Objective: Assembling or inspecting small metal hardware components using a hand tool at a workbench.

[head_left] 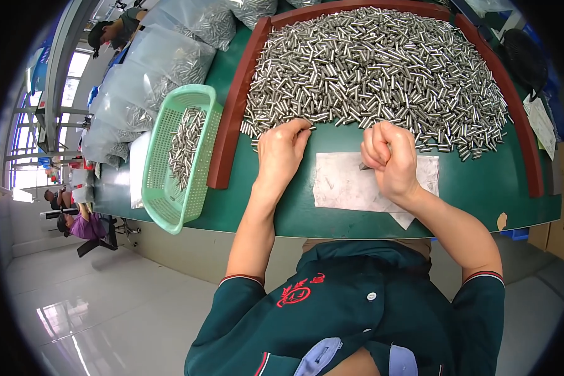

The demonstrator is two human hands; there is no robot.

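A broad heap of short silvery metal pins (376,69) covers the far half of the green table. At the heap's near edge my left hand (282,150) is closed in a pinch, with a metal pin at its fingertips. To the right, my right hand (395,156) is curled into a fist above a smudged white cloth (338,182). The small grey end of a metal pin shows below its fingers; the rest of what it holds is hidden by the palm.
Dark red wooden rails (235,119) border the heap at left, back and right. Left of them stands a light green basket (194,188) partly filled with pins. Clear plastic bags (175,59) of pins line the table's far left. Other people (89,225) sit farther left.
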